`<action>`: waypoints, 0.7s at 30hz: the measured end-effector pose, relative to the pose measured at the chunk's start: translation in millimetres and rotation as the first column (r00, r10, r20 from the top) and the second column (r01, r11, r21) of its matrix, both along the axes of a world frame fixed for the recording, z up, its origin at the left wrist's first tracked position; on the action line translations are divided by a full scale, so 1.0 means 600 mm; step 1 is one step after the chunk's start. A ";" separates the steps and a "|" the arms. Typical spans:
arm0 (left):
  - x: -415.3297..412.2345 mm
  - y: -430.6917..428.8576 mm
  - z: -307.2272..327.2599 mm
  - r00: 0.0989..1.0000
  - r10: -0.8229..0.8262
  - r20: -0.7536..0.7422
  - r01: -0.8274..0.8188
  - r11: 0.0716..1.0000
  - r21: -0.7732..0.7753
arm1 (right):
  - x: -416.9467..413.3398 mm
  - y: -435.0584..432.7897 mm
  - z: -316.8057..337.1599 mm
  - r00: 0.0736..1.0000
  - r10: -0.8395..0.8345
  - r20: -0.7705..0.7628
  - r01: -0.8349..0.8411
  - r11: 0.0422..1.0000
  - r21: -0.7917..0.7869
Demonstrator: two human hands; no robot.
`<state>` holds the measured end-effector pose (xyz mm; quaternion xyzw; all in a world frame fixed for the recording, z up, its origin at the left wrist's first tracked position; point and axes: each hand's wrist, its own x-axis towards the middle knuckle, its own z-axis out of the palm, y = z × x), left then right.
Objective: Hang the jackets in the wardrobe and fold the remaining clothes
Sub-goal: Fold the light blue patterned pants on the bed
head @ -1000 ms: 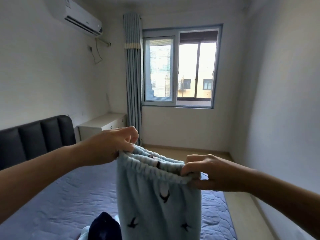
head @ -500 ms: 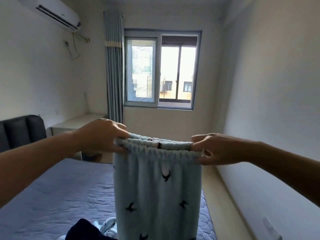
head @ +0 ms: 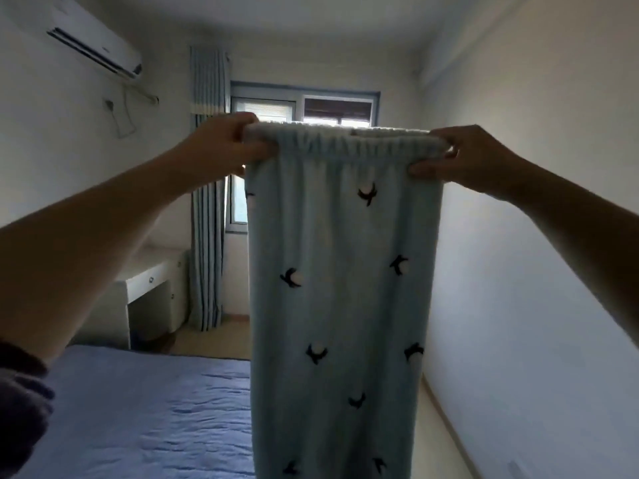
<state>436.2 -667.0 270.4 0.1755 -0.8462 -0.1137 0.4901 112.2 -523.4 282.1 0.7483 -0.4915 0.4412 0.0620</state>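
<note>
A pair of light blue fleece trousers (head: 340, 288) with small dark bird prints hangs straight down in front of me, covering most of the window. My left hand (head: 224, 146) grips the left end of the elastic waistband. At the waistband's right end my right hand (head: 460, 160) pinches the fabric between thumb and fingers. The waistband is stretched flat and level between both hands, held high at about head height. The trouser legs run out of view at the bottom edge.
A bed with a blue quilted cover (head: 145, 409) lies below left. A white desk (head: 152, 285) stands against the left wall beside a striped curtain (head: 207, 202). An air conditioner (head: 96, 50) is mounted high left. A bare wall (head: 536, 271) runs along the right.
Both hands have lifted the trousers much higher and pulled the waistband wider and flat. The view has tilted up, so the dark garment on the bed has dropped out of sight.
</note>
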 end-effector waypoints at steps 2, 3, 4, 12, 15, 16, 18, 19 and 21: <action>-0.024 0.004 0.036 0.979 -0.131 -0.158 0.143 0.988 0.065 | -0.008 -0.001 0.041 0.985 0.074 0.153 -0.066 0.996 -0.056; -0.036 0.004 0.054 0.963 -0.171 -0.207 0.192 0.978 0.084 | -0.010 0.000 0.059 0.971 0.118 0.208 -0.107 0.992 -0.063; -0.050 0.003 0.069 0.953 -0.198 -0.229 0.224 0.970 0.090 | -0.012 0.002 0.075 0.961 0.145 0.234 -0.135 0.989 -0.061; -0.152 -0.016 0.074 0.985 -0.141 -0.096 0.164 0.941 0.297 | -0.079 -0.013 0.060 0.937 0.140 0.321 -0.174 0.981 0.080; -0.193 -0.036 0.071 1.000 -0.029 0.011 0.025 0.961 0.274 | -0.124 -0.027 0.058 0.954 0.078 0.289 -0.113 0.988 0.109; -0.209 -0.044 0.074 0.998 0.027 0.049 -0.037 0.974 0.224 | -0.142 -0.035 0.060 0.963 0.051 0.266 -0.090 0.987 0.133; -0.244 -0.066 0.081 0.968 0.196 0.160 -0.207 0.977 0.053 | -0.178 -0.058 0.066 0.983 -0.022 0.181 -0.015 0.979 0.202; -0.266 -0.079 0.084 0.926 0.306 0.220 -0.304 0.952 -0.046 | -0.194 -0.073 0.071 0.991 -0.054 0.119 0.026 0.974 0.226; -0.320 -0.108 0.085 0.815 0.499 0.293 -0.467 0.866 -0.177 | -0.224 -0.115 0.077 0.988 -0.144 -0.061 0.155 0.959 0.236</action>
